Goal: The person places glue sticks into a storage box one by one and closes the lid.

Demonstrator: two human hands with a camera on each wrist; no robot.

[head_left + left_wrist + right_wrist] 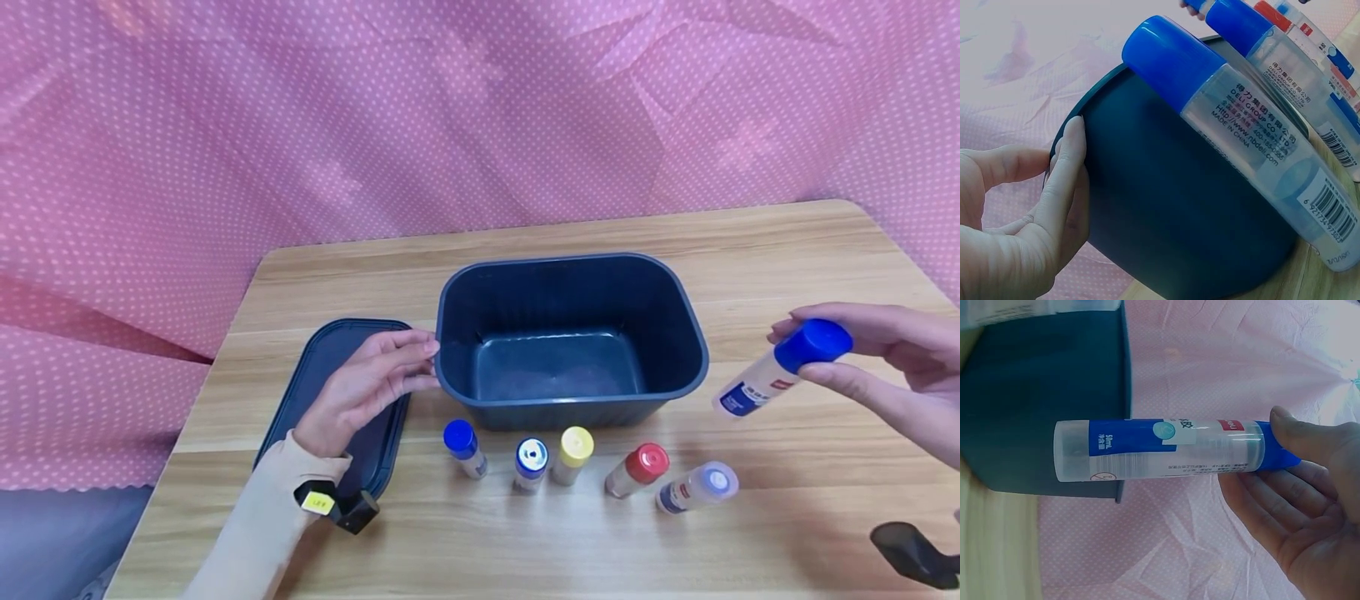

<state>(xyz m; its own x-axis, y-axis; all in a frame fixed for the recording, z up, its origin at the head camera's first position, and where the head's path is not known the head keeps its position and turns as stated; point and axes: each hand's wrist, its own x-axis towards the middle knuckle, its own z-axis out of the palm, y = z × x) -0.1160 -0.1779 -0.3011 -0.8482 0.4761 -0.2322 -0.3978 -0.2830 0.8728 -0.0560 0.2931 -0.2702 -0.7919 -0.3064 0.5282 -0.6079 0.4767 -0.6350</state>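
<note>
My right hand [892, 358] pinches the blue cap of a clear glue bottle [1166, 450] between thumb and fingers. It holds this bottle tilted in the air, right of the dark blue bin [573, 412], its base pointing down and left. At the bin's left end, my left hand [375, 375] touches the outside of the wall by the rim with its fingertips. The bin's inside shows a bare floor. In front of it stand several more glue bottles: one with a blue cap [459, 437], one blue and white [531, 458], one yellow [576, 450], one red [647, 462], one pale [712, 483].
A dark flat lid [322, 375] lies on the wooden table [525, 550] left of the bin, partly under my left hand and forearm. Pink dotted cloth [480, 125] hangs behind the table and along its sides.
</note>
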